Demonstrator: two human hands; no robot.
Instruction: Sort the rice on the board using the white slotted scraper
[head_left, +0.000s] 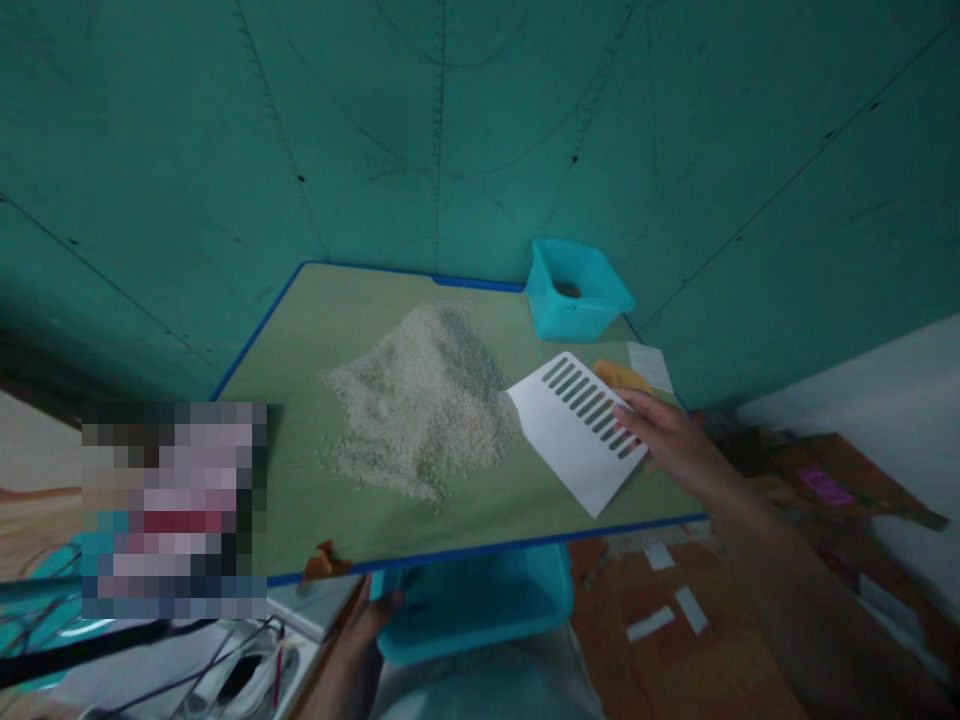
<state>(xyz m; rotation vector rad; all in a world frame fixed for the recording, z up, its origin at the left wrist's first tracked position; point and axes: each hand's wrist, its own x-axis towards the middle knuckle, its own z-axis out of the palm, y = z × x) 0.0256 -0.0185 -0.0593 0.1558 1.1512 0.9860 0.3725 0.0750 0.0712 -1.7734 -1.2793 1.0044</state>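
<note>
A heap of pale, rice-like grains [431, 400] lies in the middle of the green tabletop [292, 500]. To its right, my right hand [667, 435] grips a flat white slotted sheet [559, 445] by its right side. The sheet's left corner meets the edge of the heap, and a row of long slots runs along its far side. Below the table's front edge, my left hand [367, 620] is closed on the left rim of a teal plastic tub [480, 648]. The tub's inside is dark, and the tabletop partly covers it.
A smaller turquoise bin [570, 320] with something dark inside stands at the back right. Beside it lie a yellow-orange item [621, 376] and a white paper [649, 366]. A brown scrap [326, 562] sits at the front edge. Cables and a blurred patch occupy the left.
</note>
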